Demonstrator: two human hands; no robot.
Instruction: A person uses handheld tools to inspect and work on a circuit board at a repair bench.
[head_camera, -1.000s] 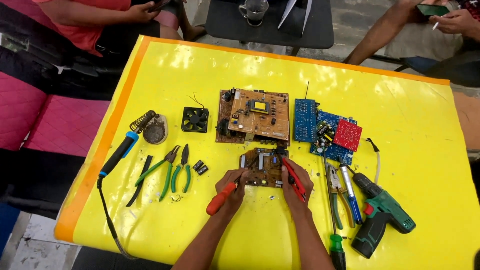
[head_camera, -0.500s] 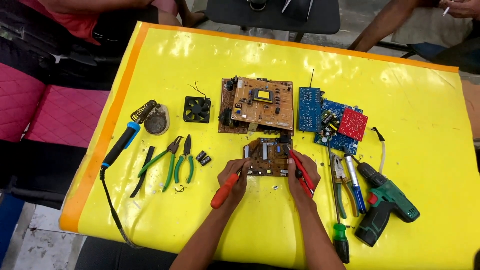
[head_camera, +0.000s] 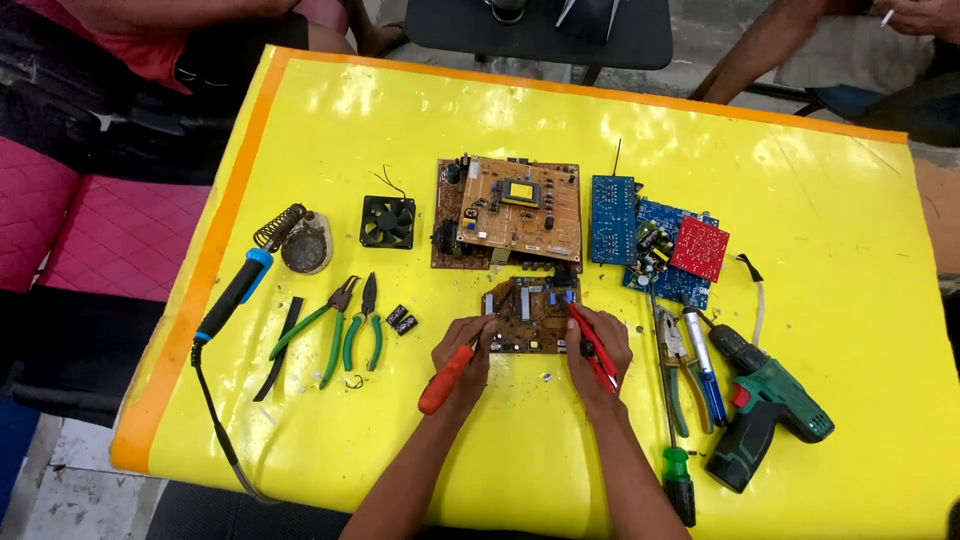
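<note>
Change: against the earlier pictures both hands keep the same hold at the small board; only the view has drifted a little, so the bench sits slightly higher in the frame.
Left hand: the left hand (head_camera: 468, 352), lower centre of the frame, is clamped on a red-handled screwdriver (head_camera: 446, 378), fingertips at the left edge of the small board.
Right hand: the right hand (head_camera: 598, 350) is closed around a red-handled tool (head_camera: 592, 343) whose tip lies on the right part of the board.
Small circuit board: the small brown circuit board (head_camera: 528, 315) lies flat at the centre of the frame, between the two hands and just below the large board.
Large board: a large brown circuit board (head_camera: 510, 212) sits just above it.
Blue boards: a blue circuit board (head_camera: 612, 220) lies right of the large one, with a red circuit board (head_camera: 699, 249) stacked on further blue boards beside it.
Fan: a small black fan (head_camera: 387, 222) lies left of the large board.
Left tools: a blue-handled soldering iron (head_camera: 235, 293) and green-handled pliers (head_camera: 342, 326) lie in the left half.
Right tools: a green cordless drill (head_camera: 771, 405) lies at lower right, near a green-handled screwdriver (head_camera: 676, 470).
Bench: the yellow bench (head_camera: 800, 200) has an orange border.
</note>
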